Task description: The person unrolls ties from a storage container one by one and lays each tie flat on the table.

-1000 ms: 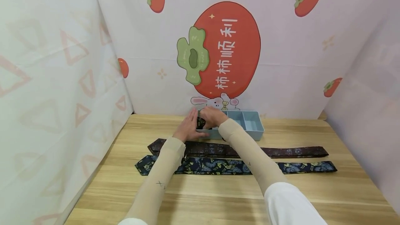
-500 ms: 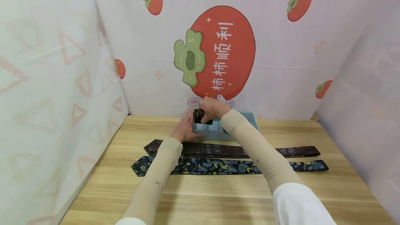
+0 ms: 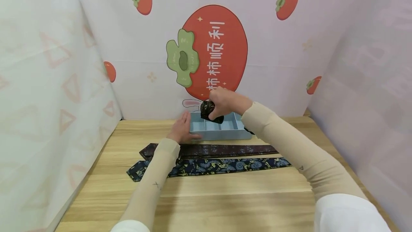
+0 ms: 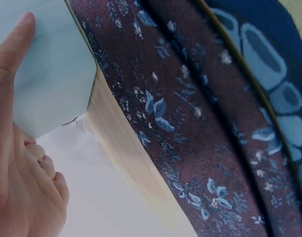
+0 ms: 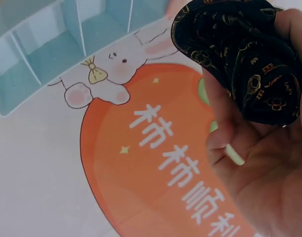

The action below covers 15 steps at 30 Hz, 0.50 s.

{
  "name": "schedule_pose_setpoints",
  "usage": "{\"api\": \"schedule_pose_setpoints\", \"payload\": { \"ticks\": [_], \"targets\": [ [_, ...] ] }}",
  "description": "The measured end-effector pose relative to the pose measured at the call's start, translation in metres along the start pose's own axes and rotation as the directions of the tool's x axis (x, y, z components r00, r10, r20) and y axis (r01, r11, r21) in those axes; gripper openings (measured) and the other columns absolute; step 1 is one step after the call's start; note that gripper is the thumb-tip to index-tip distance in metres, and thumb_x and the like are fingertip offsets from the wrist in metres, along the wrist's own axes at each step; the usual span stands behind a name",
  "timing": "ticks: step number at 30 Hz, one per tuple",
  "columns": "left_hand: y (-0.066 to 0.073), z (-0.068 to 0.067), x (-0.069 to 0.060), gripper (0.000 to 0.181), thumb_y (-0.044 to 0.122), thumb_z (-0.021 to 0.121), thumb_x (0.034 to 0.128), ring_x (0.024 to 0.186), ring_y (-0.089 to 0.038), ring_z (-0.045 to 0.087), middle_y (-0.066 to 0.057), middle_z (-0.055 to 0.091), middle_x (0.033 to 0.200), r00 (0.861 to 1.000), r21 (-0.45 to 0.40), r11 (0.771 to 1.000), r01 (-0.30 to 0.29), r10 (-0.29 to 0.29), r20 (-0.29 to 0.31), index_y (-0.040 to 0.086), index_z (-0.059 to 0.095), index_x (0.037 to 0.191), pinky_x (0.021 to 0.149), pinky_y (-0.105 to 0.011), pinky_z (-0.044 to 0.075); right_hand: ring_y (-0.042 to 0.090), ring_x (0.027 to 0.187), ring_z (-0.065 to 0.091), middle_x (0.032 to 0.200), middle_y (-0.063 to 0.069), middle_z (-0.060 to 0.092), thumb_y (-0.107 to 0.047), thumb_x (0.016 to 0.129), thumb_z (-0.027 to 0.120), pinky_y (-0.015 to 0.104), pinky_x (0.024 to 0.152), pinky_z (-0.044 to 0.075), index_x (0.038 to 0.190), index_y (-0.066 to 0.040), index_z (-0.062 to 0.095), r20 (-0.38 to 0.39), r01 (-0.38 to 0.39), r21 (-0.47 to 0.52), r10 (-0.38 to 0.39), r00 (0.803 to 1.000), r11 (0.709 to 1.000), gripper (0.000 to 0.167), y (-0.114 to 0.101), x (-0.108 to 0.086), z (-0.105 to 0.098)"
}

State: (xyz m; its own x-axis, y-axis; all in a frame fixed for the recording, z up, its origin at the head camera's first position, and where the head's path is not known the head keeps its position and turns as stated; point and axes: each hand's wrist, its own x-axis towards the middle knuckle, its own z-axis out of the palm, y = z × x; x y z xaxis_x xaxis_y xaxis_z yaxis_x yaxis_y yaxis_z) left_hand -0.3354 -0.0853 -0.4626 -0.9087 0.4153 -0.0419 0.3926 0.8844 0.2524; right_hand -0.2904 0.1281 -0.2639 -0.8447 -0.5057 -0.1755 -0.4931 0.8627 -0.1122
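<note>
My right hand holds a rolled black necktie with a gold pattern, raised above the light blue divided box. In the right wrist view, its fingers and thumb curl round the roll. My left hand rests at the box's left end, fingers straight along that end and thumb along the front wall. The left wrist view shows that thumb lying extended against the box wall. The right hand and the roll hide part of the box's back edge and the right forearm covers its right end.
In front of the box, a dark maroon floral necktie and a navy patterned necktie lie flat and lengthwise on the wooden table. A printed cloth backdrop stands right behind the box, with cloth sides left and right.
My right hand has lifted the rolled black necktie up out of the box's left part and moved slightly right. The left hand stays at the box's left end. The head view has shifted right.
</note>
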Motion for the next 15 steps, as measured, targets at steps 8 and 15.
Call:
{"api": "schedule_pose_setpoints", "payload": {
  "ticks": [8,15],
  "targets": [
    [0.001,-0.005,-0.003,0.128,0.069,0.073,0.0888,0.165,-0.039,0.008,-0.026,0.006,0.176,1.000,0.030,0.999,-0.020,0.020,0.002,-0.008,0.006,0.166,0.134,-0.051,0.019,0.011,0.047,0.025,0.054,-0.005,0.029,-0.037,0.088,0.085,0.027,0.050,0.023,0.066,-0.018,0.042,-0.043,0.003,0.101,0.001,0.999,0.995,0.052,-0.012,-0.056,0.015],
    [0.002,-0.005,-0.002,0.127,0.070,0.071,0.0900,0.166,-0.038,0.005,-0.024,0.002,0.177,1.000,0.045,0.999,-0.007,0.006,0.027,-0.006,0.004,0.166,0.135,-0.050,0.016,0.009,0.044,0.028,0.049,-0.008,0.032,-0.035,0.087,0.085,0.024,0.048,0.025,0.056,-0.022,0.042,-0.029,-0.055,0.206,0.062,0.998,0.977,0.055,-0.019,-0.096,0.044]
  ]
}}
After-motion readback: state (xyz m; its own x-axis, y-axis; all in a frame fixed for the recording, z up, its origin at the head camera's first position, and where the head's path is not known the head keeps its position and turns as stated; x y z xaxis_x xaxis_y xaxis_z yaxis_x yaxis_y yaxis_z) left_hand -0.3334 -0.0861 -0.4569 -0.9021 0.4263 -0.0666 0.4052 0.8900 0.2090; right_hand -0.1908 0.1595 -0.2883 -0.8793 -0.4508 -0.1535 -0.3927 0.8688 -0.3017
